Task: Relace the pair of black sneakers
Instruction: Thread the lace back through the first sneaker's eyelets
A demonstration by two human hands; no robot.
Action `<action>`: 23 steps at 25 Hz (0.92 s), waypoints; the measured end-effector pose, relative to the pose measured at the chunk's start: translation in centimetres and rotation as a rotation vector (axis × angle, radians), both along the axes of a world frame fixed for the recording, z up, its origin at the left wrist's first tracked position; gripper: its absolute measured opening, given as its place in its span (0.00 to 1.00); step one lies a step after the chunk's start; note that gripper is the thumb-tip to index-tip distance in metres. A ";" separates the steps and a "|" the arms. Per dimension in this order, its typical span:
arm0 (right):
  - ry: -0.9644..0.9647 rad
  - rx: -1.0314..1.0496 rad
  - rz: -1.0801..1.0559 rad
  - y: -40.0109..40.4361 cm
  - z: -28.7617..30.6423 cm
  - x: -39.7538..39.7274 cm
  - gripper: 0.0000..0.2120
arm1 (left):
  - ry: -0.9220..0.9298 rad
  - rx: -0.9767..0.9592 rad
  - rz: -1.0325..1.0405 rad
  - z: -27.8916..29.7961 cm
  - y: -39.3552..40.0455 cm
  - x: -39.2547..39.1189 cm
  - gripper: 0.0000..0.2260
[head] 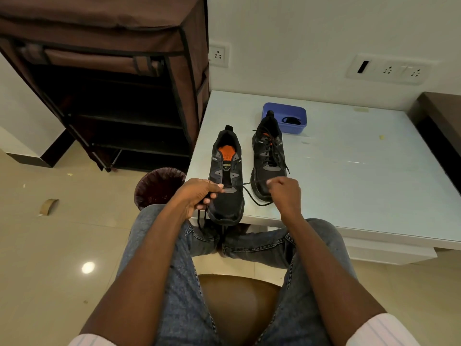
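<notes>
Two black sneakers stand side by side on a white table (349, 171), toes toward me. The left sneaker (227, 176) has an orange insole and bare upper eyelets. A black lace (245, 184) runs across its lowest eyelets. My left hand (199, 196) pinches one end of that lace at the shoe's left side, and the slack hangs down over the table edge. My right hand (284, 193) pinches the other end to the right, pulling it taut. The right sneaker (269, 156) is laced, its lace ends loose.
A blue plastic tub (284, 117) with a small black item inside sits behind the right sneaker. A brown fabric shoe rack (112, 83) stands left of the table, a dark waste bin (159, 186) below it. My jeans-clad knees are under the table's front edge.
</notes>
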State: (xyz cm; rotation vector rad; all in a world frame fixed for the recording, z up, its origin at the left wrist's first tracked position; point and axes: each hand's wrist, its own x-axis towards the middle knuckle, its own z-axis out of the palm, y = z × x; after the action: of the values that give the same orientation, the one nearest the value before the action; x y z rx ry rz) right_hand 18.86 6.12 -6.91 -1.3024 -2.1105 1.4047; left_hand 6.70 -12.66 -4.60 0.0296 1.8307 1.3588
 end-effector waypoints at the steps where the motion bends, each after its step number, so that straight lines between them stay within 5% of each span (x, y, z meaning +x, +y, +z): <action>1: -0.067 0.133 -0.108 0.3 -0.3 0.3 0.09 | 0.039 -0.021 0.058 -0.1 0.0 -0.2 0.05; 4: -0.006 0.383 0.139 -0.8 -0.8 -0.1 0.18 | 0.156 -0.103 0.074 -0.5 0.4 -0.4 0.07; 6: 0.089 0.136 0.532 -3.1 -0.4 -1.0 0.22 | 0.119 -0.056 -0.039 -0.5 0.8 0.1 0.05; 8: 0.092 0.027 0.713 -4.4 0.1 -1.5 0.11 | 0.091 -0.034 -0.077 -0.5 0.8 0.2 0.04; 13: -0.023 0.174 0.080 -2.5 -0.4 -0.9 0.11 | 0.086 -0.009 0.117 -0.9 0.2 -1.1 0.06; 16: -0.152 0.190 -0.079 -1.9 -1.2 -0.7 0.10 | 0.125 -0.059 0.169 -1.2 0.2 -1.0 0.06; 20: -0.192 0.387 -0.034 -1.7 -1.7 -0.5 0.08 | 0.220 -0.094 0.251 -1.2 0.1 -1.1 0.04; 23: 0.107 0.388 0.339 -3.6 -1.5 -1.0 0.17 | 0.163 0.037 0.063 -0.9 0.9 -0.7 0.05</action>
State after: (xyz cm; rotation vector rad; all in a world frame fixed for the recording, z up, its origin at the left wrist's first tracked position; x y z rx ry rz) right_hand 17.86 2.52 -8.45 -0.7333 -2.4504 1.0671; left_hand 6.04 -11.80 -5.54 0.1062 1.9557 1.4710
